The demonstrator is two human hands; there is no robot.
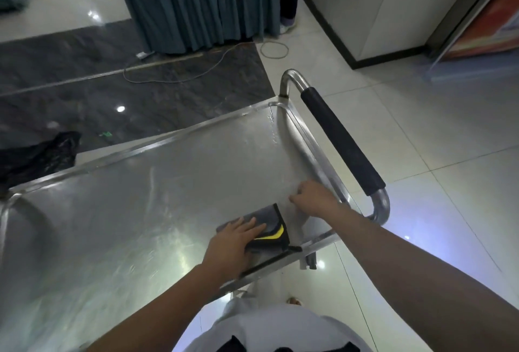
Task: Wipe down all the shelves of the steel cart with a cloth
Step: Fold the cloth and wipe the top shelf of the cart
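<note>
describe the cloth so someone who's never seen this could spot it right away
Start at the steel cart and its black-padded handle. On the top shelf, in the near corner by that handle, lies a folded cloth under the flat fingers of the left hand. It is the only soft thing on the bare metal: grey, with a black edge and a yellow stripe.

Glossy tiled floor [407,132], pale and dark.
Teal curtain [196,3] hangs behind; cable [196,70] trails across (white wall [365,0] right).

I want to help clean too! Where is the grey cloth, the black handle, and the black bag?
Grey folded cloth with yellow stripe [269,218]: head view, bare grey top.
Black foam cart handle [341,140]: head view, middle of grip.
Black plastic bag [36,156]: head view, crumpled middle.
</note>
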